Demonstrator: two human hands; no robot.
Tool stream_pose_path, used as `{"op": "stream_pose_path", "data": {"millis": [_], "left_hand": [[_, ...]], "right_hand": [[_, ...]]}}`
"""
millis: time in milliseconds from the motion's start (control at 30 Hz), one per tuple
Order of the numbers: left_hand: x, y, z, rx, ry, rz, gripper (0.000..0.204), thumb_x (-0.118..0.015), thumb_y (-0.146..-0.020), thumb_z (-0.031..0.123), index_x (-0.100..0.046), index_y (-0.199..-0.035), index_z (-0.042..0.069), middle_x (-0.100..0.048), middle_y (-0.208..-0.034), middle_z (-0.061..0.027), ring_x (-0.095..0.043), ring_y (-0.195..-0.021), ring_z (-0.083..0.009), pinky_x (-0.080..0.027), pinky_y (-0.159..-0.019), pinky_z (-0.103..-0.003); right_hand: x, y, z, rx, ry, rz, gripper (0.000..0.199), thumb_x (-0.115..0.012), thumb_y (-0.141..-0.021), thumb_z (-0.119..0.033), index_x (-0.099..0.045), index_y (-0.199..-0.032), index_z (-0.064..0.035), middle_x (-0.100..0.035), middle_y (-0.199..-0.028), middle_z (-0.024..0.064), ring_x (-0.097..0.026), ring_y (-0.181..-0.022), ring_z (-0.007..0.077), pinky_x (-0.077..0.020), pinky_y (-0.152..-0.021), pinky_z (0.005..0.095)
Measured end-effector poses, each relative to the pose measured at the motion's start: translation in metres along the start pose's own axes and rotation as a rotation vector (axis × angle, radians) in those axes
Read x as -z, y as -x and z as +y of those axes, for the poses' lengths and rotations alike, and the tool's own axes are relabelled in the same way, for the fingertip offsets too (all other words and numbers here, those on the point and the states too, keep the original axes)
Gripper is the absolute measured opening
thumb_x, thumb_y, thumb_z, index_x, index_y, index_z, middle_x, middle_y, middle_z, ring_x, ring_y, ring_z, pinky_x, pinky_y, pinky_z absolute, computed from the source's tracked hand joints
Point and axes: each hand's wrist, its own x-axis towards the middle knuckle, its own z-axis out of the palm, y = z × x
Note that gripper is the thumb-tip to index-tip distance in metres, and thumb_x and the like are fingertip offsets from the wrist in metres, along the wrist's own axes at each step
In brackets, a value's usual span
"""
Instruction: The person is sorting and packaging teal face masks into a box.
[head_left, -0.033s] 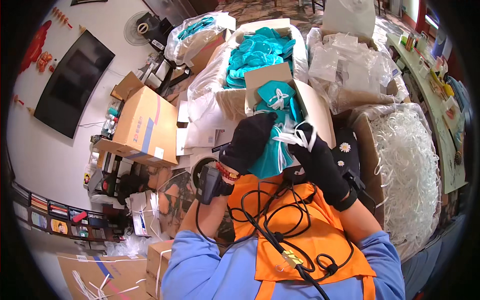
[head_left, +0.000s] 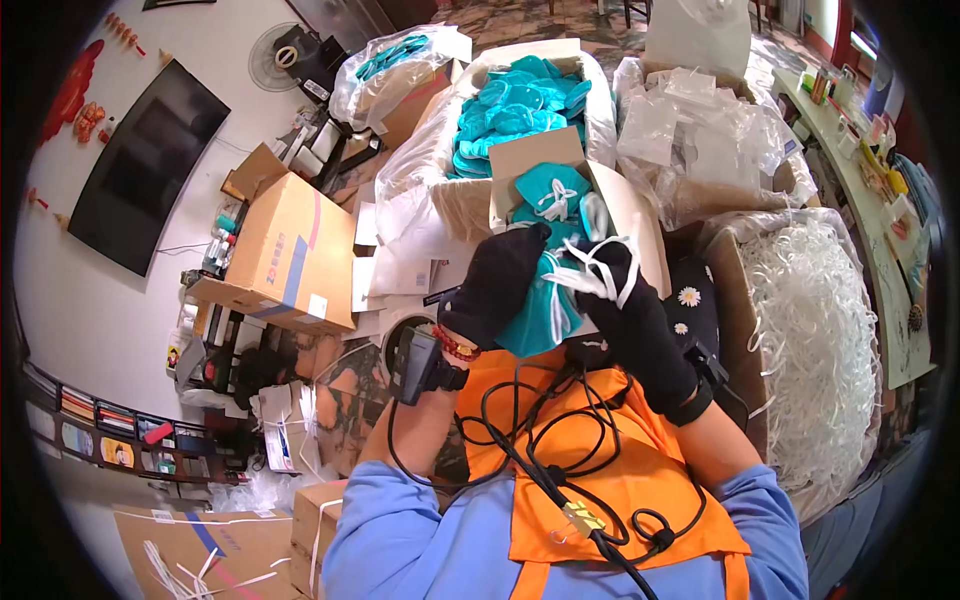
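My left hand, in a black glove, is closed on a teal face mask in front of my apron. My right hand, also in black, pinches the white elastic straps at the mask's right side; they loop up over the fingers, and its fingertips are partly hidden. Just beyond both hands, a small open carton contains more teal masks, the top one with its white straps bunched on it.
A large lined box of teal mask pieces stands behind the carton. To the right are a box of white elastic loops and one of clear plastic bags. A brown carton sits left. Black cables hang over my orange apron.
My right hand has shifted slightly, and the white straps now stand in a wider loop over its fingers. My left hand stays almost in place with the mask.
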Motion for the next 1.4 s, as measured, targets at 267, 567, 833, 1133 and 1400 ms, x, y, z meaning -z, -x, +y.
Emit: {"op": "stream_pose_path", "data": {"millis": [267,567,833,1133,1400], "left_hand": [[-0.036,-0.008,0.022,0.029,0.643,0.192,0.018,-0.058,-0.088,0.01,-0.063,-0.105,0.005,-0.064,-0.089,-0.0006,-0.058,-0.071,-0.0113,-0.046,-0.064,-0.023],[-0.07,-0.019,0.007,-0.103,-0.161,0.137,0.021,-0.052,-0.09,0.008,-0.059,-0.108,0.001,-0.062,-0.088,-0.0004,-0.059,-0.073,-0.0123,-0.045,-0.06,-0.025],[-0.059,-0.031,0.003,0.056,0.213,0.272,0.026,-0.05,-0.094,0.018,-0.06,-0.109,0.0,-0.065,-0.086,-0.0108,-0.062,-0.075,-0.027,-0.048,-0.067,-0.035],[-0.005,-0.032,0.017,0.155,0.427,0.063,0.038,-0.048,-0.099,0.034,-0.063,-0.097,-0.002,-0.063,-0.077,-0.0187,-0.061,-0.073,-0.0343,-0.047,-0.068,-0.041],[-0.005,-0.017,0.013,0.17,0.429,-0.116,0.014,-0.06,-0.091,0.015,-0.068,-0.101,0.01,-0.06,-0.073,-0.0134,-0.062,-0.066,-0.028,-0.047,-0.054,-0.038]], "right_hand": [[-0.018,0.0,-0.034,-0.128,-0.434,0.028,0.016,-0.058,-0.096,-0.015,-0.062,-0.1,-0.0006,-0.062,-0.082,0.0018,-0.058,-0.075,0.0089,-0.0476,-0.065,0.0248],[-0.025,0.011,-0.06,-0.116,-0.16,-0.094,0.014,-0.061,-0.092,-0.012,-0.061,-0.081,-0.0021,-0.06,-0.068,0.0066,-0.057,-0.06,0.0165,-0.0433,-0.056,0.0299],[-0.005,0.006,-0.047,0.324,0.257,-0.01,0.015,-0.067,-0.081,-0.003,-0.062,-0.095,-0.0016,-0.063,-0.086,0.0102,-0.063,-0.076,0.0257,-0.0492,-0.066,0.0337],[0.049,0.009,-0.023,-0.084,0.538,0.004,0.022,-0.071,-0.081,-0.012,-0.064,-0.099,-0.0028,-0.067,-0.083,0.015,-0.066,-0.072,0.031,-0.0501,-0.064,0.0365],[0.052,0.009,-0.016,0.092,0.624,-0.077,0.019,-0.067,-0.082,-0.006,-0.063,-0.1,-0.0033,-0.065,-0.083,0.0142,-0.066,-0.076,0.0323,-0.0506,-0.065,0.0356]]}}
